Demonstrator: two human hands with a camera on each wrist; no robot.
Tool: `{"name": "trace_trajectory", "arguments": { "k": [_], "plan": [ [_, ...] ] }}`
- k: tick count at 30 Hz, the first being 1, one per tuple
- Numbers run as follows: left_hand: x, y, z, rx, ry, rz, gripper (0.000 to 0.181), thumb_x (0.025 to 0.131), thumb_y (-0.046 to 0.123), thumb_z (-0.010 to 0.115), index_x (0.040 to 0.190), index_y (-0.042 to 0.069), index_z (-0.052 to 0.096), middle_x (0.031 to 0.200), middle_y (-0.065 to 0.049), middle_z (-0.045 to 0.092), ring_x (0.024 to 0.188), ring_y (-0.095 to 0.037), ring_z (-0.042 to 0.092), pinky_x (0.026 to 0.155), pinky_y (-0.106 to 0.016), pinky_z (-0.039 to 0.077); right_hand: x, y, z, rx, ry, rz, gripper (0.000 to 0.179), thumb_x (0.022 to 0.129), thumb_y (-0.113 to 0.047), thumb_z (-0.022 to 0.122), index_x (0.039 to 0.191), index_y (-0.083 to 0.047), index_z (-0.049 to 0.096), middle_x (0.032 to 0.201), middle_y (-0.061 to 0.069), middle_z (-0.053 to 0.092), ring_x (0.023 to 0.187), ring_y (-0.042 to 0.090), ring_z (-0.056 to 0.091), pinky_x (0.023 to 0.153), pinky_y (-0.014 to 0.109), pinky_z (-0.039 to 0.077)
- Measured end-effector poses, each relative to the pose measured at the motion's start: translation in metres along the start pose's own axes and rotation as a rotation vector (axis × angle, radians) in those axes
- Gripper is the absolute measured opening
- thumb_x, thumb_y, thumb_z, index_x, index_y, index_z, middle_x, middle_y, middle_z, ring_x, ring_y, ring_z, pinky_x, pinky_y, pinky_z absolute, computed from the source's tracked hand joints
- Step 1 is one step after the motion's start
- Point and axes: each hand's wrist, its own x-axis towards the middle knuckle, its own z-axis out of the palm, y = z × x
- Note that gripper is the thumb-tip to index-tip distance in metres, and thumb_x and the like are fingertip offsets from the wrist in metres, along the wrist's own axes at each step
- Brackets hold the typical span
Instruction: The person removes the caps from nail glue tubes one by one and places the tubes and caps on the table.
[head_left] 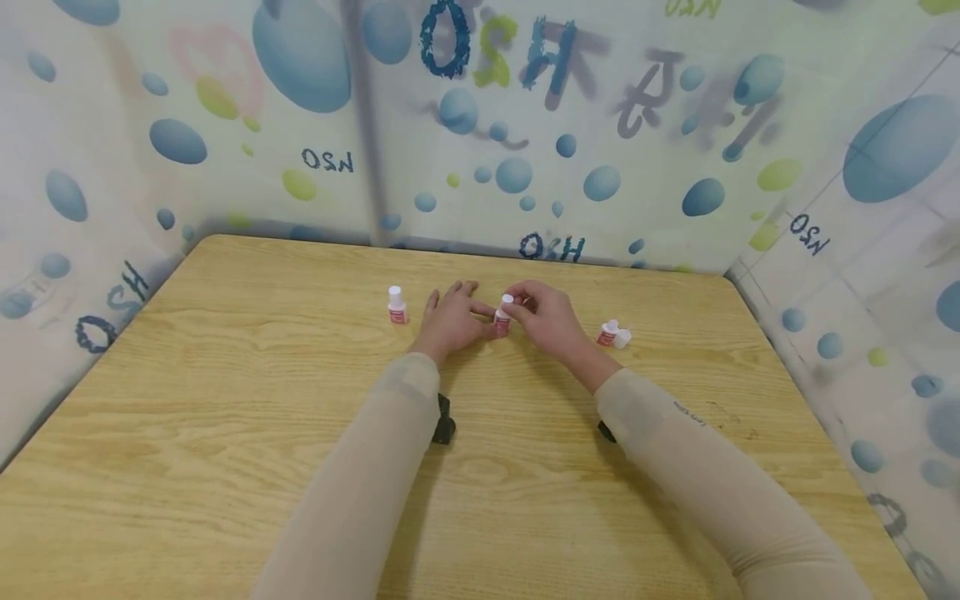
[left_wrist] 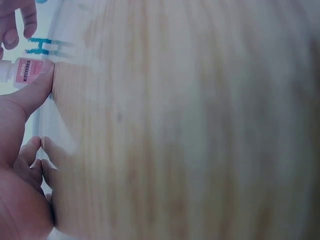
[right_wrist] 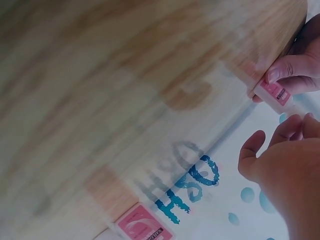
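A small white nail glue bottle (head_left: 502, 323) with a pink label stands on the table between the hands. My left hand (head_left: 452, 321) holds it low down, the thumb lying on the label in the right wrist view (right_wrist: 276, 91). At its white cap (head_left: 507, 299) are the fingertips of my right hand (head_left: 551, 321), pinching it from above and the right. Another capped bottle of the same kind (head_left: 397, 307) stands left of the left hand. To the right of the right hand is a third bottle (head_left: 607, 334), with a loose white cap (head_left: 622, 338) beside it.
The wooden table (head_left: 225, 400) ends at a curtain (head_left: 420, 167) printed with blue and green drops at the back. More of this printed cloth (head_left: 885, 292) hangs along the right. A black device (head_left: 444, 421) sits under the left wrist.
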Motion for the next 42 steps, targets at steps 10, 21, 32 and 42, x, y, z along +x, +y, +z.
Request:
{"name": "trace_trajectory", "arguments": {
  "k": [10, 21, 32, 42],
  "plan": [
    [-0.0002, -0.0028, 0.0018, -0.013, 0.001, -0.001, 0.047, 0.094, 0.056, 0.077, 0.132, 0.029, 0.077, 0.179, -0.006, 0.025, 0.17, -0.031, 0.007, 0.136, -0.057, -0.005, -0.0024, -0.0009, 0.0031, -0.012, -0.025, -0.055, 0.027, 0.109, -0.01, 0.06, 0.134, -0.005, 0.069, 0.117, 0.014, 0.066, 0.101, 0.028, 0.059, 0.086, 0.038, 0.052],
    [0.0017, -0.0049, 0.0039, -0.001, 0.007, 0.0, 0.049, 0.094, 0.058, 0.076, 0.133, 0.029, 0.076, 0.179, -0.006, 0.025, 0.17, -0.03, 0.007, 0.136, -0.058, -0.005, -0.0029, -0.0033, 0.0016, 0.041, -0.014, 0.103, 0.033, 0.102, -0.03, 0.075, 0.127, -0.011, 0.066, 0.103, 0.006, 0.065, 0.091, 0.022, 0.058, 0.075, 0.029, 0.05],
    [0.0008, -0.0035, 0.0022, -0.011, 0.016, 0.01, 0.048, 0.093, 0.057, 0.077, 0.132, 0.029, 0.077, 0.178, -0.006, 0.026, 0.17, -0.03, 0.008, 0.136, -0.058, -0.005, -0.0021, -0.0008, 0.0013, 0.005, 0.0, 0.033, 0.022, 0.106, -0.024, 0.068, 0.124, -0.011, 0.07, 0.109, 0.008, 0.068, 0.089, 0.022, 0.062, 0.072, 0.028, 0.053],
    [-0.0014, -0.0002, 0.0007, -0.018, 0.016, 0.001, 0.047, 0.094, 0.055, 0.077, 0.132, 0.029, 0.077, 0.178, -0.005, 0.026, 0.169, -0.03, 0.01, 0.137, -0.057, -0.003, -0.0027, -0.0024, 0.0007, 0.018, -0.013, -0.025, 0.025, 0.11, -0.013, 0.059, 0.132, -0.006, 0.067, 0.111, 0.012, 0.065, 0.088, 0.024, 0.063, 0.073, 0.029, 0.051]
  ]
}}
